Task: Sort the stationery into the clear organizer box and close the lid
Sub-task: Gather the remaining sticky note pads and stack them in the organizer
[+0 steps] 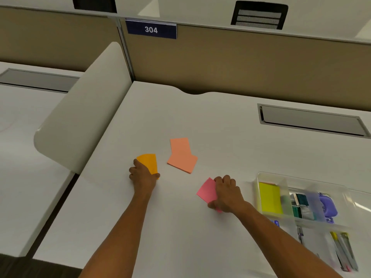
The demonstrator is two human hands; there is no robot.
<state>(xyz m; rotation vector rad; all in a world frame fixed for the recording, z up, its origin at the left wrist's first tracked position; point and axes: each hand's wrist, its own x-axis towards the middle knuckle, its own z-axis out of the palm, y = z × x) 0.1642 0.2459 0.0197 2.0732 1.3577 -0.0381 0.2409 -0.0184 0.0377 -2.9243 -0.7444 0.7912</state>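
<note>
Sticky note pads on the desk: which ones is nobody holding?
The two salmon pads, lying overlapped mid-desk. The left hand grips the orange pad; the right hand grips the pink pad.

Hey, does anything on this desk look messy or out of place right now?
Only the two salmon sticky-note pads mid-desk, lying overlapped and askew, away from the clear organizer box. Nothing looks spilled or damaged.

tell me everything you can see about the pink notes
The pink notes are a small square paper pad, plain and bright pink. The right hand grips them, fingers curled over the right edge and thumb below. They sit tilted, one corner pointing up, low over the white desk, left of the clear box.
</note>
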